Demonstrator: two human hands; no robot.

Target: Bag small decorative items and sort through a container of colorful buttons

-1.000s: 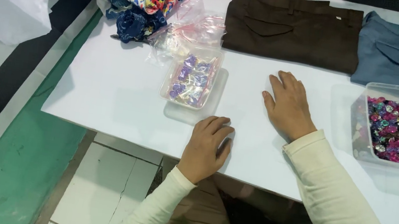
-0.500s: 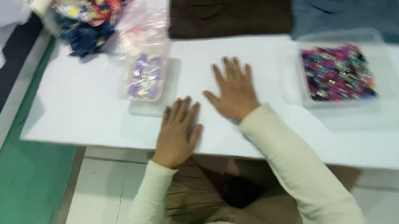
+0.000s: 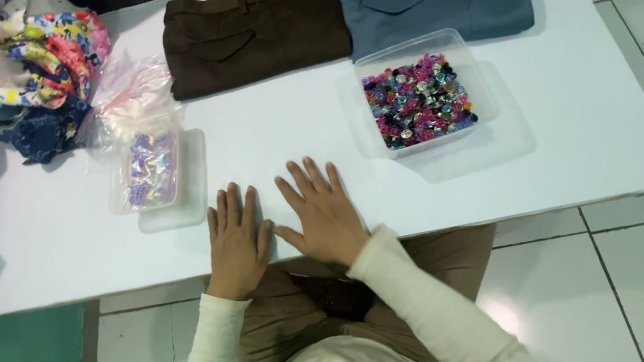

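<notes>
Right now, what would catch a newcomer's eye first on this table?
Probably the clear tray of bright mixed beads toward the table's far right, below the folded grey trousers and beside the brown trousers. Next, both hands lie flat at the near edge: left hand, right hand.

Bright, even overhead light; soft shadows beside the clear tray (image 3: 396,145), slight motion blur, floor glare.

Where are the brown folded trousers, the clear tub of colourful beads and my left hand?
Brown folded trousers (image 3: 256,28), head view, middle of the fabric.
Clear tub of colourful beads (image 3: 476,80), head view, bare right rim.
Left hand (image 3: 237,238), head view, back of the hand.
</notes>
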